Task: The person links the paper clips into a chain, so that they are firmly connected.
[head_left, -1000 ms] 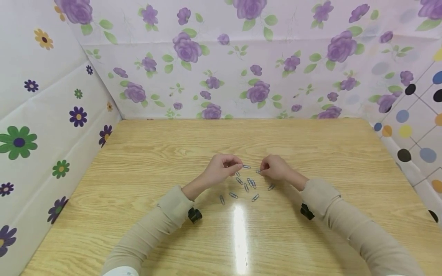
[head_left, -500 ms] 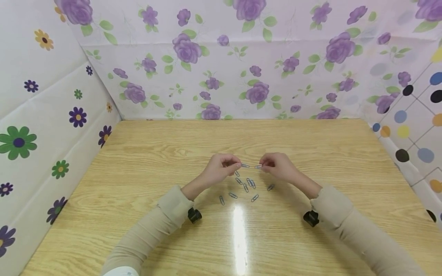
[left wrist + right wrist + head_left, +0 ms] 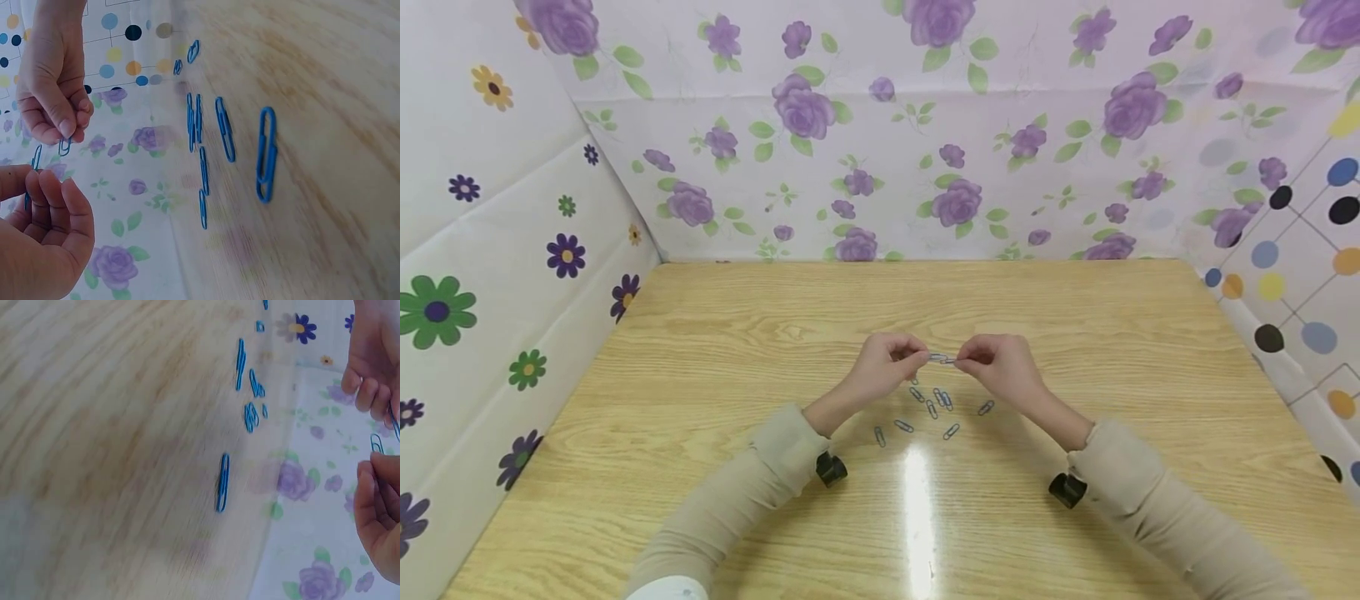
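Left hand and right hand face each other above the far side of the scattered clips. Between the left thumb and fingers is pinched a blue paper clip, its tip pointing toward the other hand. A second blue paper clip sticks out from the right hand's thumb and fingertips. In the head view the two clip ends lie very close; whether they touch or link I cannot tell. The left wrist view also shows a bit of blue wire below the left fingers, mostly hidden.
Several loose blue clips lie on the wooden table beneath and in front of the hands, among them one clip at left and another clip at right. Flower-patterned cloth stands behind the table; patterned sheets flank both sides.
The right hand has lifted its clip and moved left, closing the gap to the left hand's clip. The left hand has shifted only slightly, keeping its pinch. The loose clips lie as before.
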Demonstrator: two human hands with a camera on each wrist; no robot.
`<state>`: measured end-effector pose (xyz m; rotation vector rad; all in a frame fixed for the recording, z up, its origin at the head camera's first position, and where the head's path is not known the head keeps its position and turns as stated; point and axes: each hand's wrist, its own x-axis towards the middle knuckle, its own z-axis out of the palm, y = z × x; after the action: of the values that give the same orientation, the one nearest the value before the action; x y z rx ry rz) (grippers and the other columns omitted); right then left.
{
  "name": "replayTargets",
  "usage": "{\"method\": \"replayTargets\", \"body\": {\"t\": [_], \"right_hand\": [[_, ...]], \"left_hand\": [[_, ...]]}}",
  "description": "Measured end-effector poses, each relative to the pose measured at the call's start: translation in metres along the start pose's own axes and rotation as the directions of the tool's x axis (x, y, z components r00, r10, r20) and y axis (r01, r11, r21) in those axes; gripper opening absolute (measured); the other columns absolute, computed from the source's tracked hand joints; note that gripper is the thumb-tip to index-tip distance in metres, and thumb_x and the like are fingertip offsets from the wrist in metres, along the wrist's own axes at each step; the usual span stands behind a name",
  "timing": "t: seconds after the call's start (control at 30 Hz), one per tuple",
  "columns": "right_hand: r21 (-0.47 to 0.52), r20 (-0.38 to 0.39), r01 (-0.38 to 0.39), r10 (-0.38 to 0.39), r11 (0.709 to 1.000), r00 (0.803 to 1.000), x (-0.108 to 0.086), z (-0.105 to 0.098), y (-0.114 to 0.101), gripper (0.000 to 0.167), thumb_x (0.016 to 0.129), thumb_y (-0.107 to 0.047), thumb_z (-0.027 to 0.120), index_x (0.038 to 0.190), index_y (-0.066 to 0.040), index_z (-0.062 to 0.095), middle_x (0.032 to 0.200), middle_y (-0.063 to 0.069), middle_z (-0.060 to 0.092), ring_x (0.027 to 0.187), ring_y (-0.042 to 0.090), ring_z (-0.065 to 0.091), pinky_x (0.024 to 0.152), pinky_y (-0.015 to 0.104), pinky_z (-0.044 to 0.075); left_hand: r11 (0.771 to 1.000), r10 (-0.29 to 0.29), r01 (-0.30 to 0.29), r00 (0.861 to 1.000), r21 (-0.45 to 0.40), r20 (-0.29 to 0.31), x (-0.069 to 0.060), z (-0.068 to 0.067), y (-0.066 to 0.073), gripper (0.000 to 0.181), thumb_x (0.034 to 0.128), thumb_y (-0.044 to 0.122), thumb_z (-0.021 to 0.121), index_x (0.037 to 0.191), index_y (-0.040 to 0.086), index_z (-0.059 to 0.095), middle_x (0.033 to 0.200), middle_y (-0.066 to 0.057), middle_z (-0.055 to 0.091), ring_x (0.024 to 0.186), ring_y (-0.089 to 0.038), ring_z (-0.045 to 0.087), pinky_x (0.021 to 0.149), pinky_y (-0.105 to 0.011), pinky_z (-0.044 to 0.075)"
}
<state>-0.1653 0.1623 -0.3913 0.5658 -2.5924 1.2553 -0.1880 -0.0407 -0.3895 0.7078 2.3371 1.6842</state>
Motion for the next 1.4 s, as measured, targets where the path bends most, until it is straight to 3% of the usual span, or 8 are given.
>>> {"method": "replayTargets", "body": {"t": [0.17,0.3,0.53,0.67,0.77,1.0,1.27,1.4], "right_hand": [[-0.004,-0.079,0.078,-0.078,0.997,0.994,0.000,0.005,-0.005,0.006,0.075,0.003,0.071,0.073,-0.001,0.067,0.070,0.008,0.067,0.059,0.014,0.062,0.053,0.023,0.050],[-0.026,-0.118,0.130,-0.132,0.991,0.984,-0.001,0.007,-0.008,0.006,0.074,0.004,0.071,0.073,0.000,0.066,0.070,0.008,0.067,0.060,0.016,0.064,0.055,0.024,0.051],[-0.064,-0.168,0.193,-0.201,0.979,0.965,-0.002,0.010,-0.013,0.008,0.073,0.005,0.072,0.072,0.000,0.066,0.067,0.007,0.066,0.059,0.017,0.063,0.052,0.027,0.051],[-0.079,-0.172,0.193,-0.204,0.978,0.964,-0.002,0.009,-0.013,0.008,0.074,0.005,0.071,0.072,-0.001,0.067,0.068,0.007,0.067,0.059,0.017,0.063,0.053,0.028,0.051],[-0.077,-0.180,0.178,-0.189,0.981,0.965,-0.003,0.008,-0.012,0.008,0.074,0.006,0.071,0.072,-0.001,0.067,0.068,0.007,0.067,0.060,0.017,0.063,0.054,0.028,0.051],[-0.063,-0.187,0.197,-0.205,0.978,0.961,-0.004,0.005,-0.009,0.009,0.073,0.007,0.071,0.071,-0.001,0.066,0.067,0.007,0.066,0.058,0.016,0.063,0.053,0.025,0.051],[-0.044,-0.189,0.235,-0.240,0.971,0.952,-0.003,0.008,-0.009,0.011,0.072,0.008,0.071,0.071,-0.001,0.065,0.067,0.006,0.066,0.057,0.015,0.062,0.052,0.023,0.050],[-0.050,-0.191,0.251,-0.256,0.967,0.948,-0.002,0.009,-0.008,0.012,0.071,0.008,0.071,0.072,-0.002,0.065,0.067,0.006,0.066,0.058,0.015,0.062,0.051,0.025,0.051]], "left_hand": [[1.000,-0.016,0.016,1.000,-0.025,-0.001,0.002,0.002,0.002,0.015,0.0899,0.010,0.057,0.090,-0.003,0.066,0.063,-0.008,0.054,0.057,-0.019,0.050,0.049,-0.021,0.040],[0.999,-0.023,0.024,1.000,-0.044,0.009,0.002,0.002,0.005,0.017,0.0902,0.009,0.056,0.092,-0.007,0.065,0.063,-0.013,0.054,0.060,-0.032,0.051,0.049,-0.021,0.038],[0.999,-0.018,0.018,1.000,-0.033,-0.001,-0.008,0.000,0.034,0.016,0.0894,0.001,0.054,0.089,-0.012,0.062,0.062,-0.021,0.053,0.064,-0.045,0.050,0.048,-0.018,0.036],[0.999,-0.028,0.028,0.999,-0.019,-0.020,-0.010,-0.001,0.037,0.015,0.0890,0.000,0.054,0.089,-0.012,0.062,0.061,-0.016,0.053,0.064,-0.043,0.052,0.049,-0.018,0.040],[0.999,-0.049,0.048,0.998,-0.020,-0.030,-0.009,-0.002,0.032,0.015,0.0886,0.001,0.055,0.089,-0.012,0.062,0.062,-0.012,0.054,0.063,-0.038,0.052,0.052,-0.021,0.044],[0.992,-0.090,0.089,0.996,-0.094,-0.008,0.000,-0.002,0.003,0.015,0.0896,0.004,0.055,0.088,-0.010,0.061,0.072,-0.021,0.060,0.066,-0.035,0.058,0.061,-0.034,0.052],[0.961,-0.113,0.118,0.993,-0.248,0.037,0.000,0.000,0.001,0.018,0.0901,0.006,0.056,0.094,-0.011,0.058,0.073,-0.019,0.061,0.061,-0.021,0.063,0.063,-0.037,0.054],[0.971,-0.088,0.099,0.994,-0.216,0.061,0.000,0.000,0.000,0.023,0.0898,0.008,0.057,0.102,-0.011,0.058,0.066,-0.008,0.059,0.059,-0.020,0.059,0.064,-0.038,0.054]]}}
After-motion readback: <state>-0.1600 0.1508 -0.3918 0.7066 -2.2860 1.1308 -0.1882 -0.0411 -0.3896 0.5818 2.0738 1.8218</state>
